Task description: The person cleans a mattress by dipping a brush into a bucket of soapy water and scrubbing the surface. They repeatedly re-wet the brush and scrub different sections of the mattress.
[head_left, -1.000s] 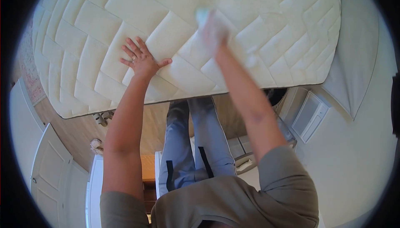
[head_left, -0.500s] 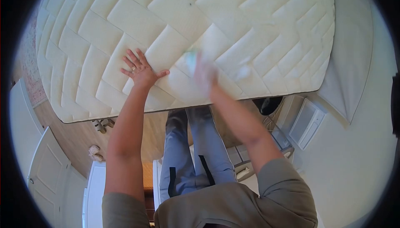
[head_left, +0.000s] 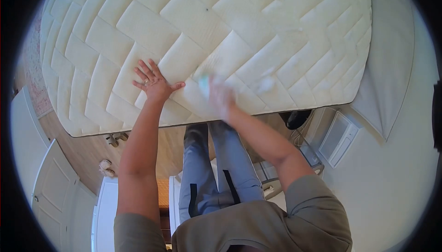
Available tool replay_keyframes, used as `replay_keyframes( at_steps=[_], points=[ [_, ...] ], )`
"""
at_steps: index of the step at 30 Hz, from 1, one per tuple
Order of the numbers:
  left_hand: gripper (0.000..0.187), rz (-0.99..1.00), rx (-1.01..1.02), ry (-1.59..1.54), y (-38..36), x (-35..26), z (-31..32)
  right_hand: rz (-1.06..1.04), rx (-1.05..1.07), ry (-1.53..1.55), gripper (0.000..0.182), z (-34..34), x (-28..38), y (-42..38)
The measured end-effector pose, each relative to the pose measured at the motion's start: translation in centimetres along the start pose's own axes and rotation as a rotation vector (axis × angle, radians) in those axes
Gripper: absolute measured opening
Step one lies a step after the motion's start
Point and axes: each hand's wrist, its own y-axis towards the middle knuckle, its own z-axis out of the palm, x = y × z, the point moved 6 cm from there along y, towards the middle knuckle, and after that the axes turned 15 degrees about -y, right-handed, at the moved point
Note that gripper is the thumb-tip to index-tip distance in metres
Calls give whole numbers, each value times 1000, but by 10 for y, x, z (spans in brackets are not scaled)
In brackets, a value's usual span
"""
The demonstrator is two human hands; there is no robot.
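Observation:
A cream quilted mattress [head_left: 152, 10] spans the upper part of the view. Flat on its surface, fingers spread, lies my left hand [head_left: 156, 86], with a ring on one finger. My right hand [head_left: 223, 99], smeared by motion and whitish with what looks like foam, is closed around a small pale green scrubbing thing [head_left: 204, 84]. That thing is against or just over the mattress; its exact kind is too blurred to tell. White foam [head_left: 265, 84] sits in patches to the right of my right hand, with fainter traces further up.
A grey padded headboard [head_left: 386, 58] stands along the mattress's right side. Below the near edge are a wooden floor [head_left: 172, 148], a black rounded object [head_left: 294, 118] with cables, and a white wall unit [head_left: 338, 137]. A white door [head_left: 53, 192] is at lower left.
My right hand has moved a little toward me and to the left with the pale green thing. My left hand stays pressed at nearly the same place.

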Motion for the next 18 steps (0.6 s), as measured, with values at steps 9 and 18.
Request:
replay_keyframes(
  at_steps=[9, 18],
  points=[
    [143, 1, -14, 40, 4, 2, 6, 268, -477, 133, 27, -106, -118, 119],
    [145, -61, 22, 91, 9, 5, 11, -55, -223, 190, 17, -52, -69, 67]
  ],
)
